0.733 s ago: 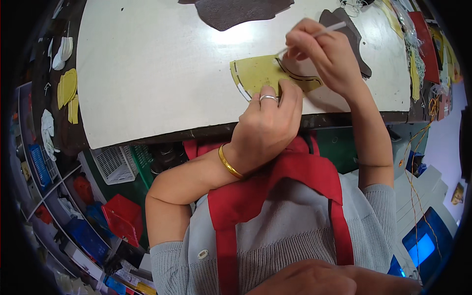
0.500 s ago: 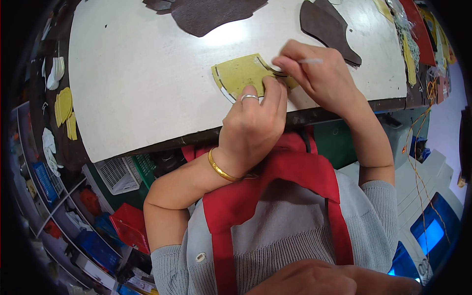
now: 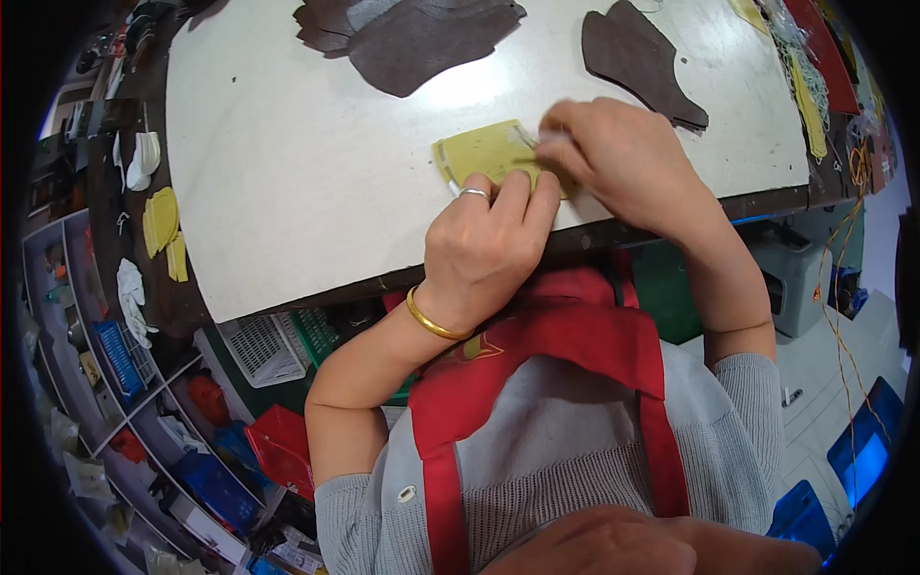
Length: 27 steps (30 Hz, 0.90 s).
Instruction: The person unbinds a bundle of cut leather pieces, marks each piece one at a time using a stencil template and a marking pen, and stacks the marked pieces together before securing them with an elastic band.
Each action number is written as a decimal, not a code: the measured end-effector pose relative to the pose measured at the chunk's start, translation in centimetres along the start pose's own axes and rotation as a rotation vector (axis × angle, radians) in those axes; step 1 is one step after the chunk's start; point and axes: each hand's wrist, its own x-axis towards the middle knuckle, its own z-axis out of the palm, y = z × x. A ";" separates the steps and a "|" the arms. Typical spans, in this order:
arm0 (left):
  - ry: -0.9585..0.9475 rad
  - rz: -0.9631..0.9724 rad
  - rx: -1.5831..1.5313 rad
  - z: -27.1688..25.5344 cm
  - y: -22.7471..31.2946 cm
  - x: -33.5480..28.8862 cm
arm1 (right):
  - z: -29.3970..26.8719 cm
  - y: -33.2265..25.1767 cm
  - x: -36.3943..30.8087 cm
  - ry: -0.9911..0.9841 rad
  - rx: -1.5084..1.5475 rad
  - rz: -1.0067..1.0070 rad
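A yellow pattern template (image 3: 479, 150) with slots along its edges lies near the front of the white work board. My left hand (image 3: 489, 225), with a ring and a gold bangle, presses its bent fingers onto the template's near edge, holding it down. My right hand (image 3: 613, 158) is closed in a pinch at the template's right edge, its fingertips smeared by motion. The thin pale pen-like stick seen in this hand half a second ago is mostly hidden now. Whatever lies under the template is covered.
Dark brown leather pieces (image 3: 422, 48) lie at the back, more brown pieces (image 3: 637, 62) at the back right. Yellow templates (image 3: 161, 222) and a white glove (image 3: 132, 297) rest at the left. Baskets (image 3: 264, 350) and shelves sit below the table; cords (image 3: 832, 287) hang at the right.
The view has shifted slightly, moving the scene right and down. My right hand's fingers have moved along the template's right edge and the stick's end no longer shows. My left hand still presses.
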 end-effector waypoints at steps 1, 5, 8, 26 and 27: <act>0.005 -0.003 0.010 -0.1 -0.2 0.1 | 0.0 0.4 -0.1 -0.003 -0.019 -0.074; 0.113 0.061 -0.076 1.2 -3.3 1.9 | -1.3 3.2 -1.2 0.023 0.444 0.048; 0.197 -0.107 0.045 1.1 -6.9 3.8 | -3.9 8.5 -2.0 0.135 0.417 0.372; 0.148 -0.111 -0.325 0.0 -3.0 -3.2 | 1.9 1.2 -0.7 -0.036 0.434 0.108; 0.149 -0.112 -0.326 -0.1 -3.0 -3.2 | 2.1 1.2 -0.7 -0.004 0.343 0.053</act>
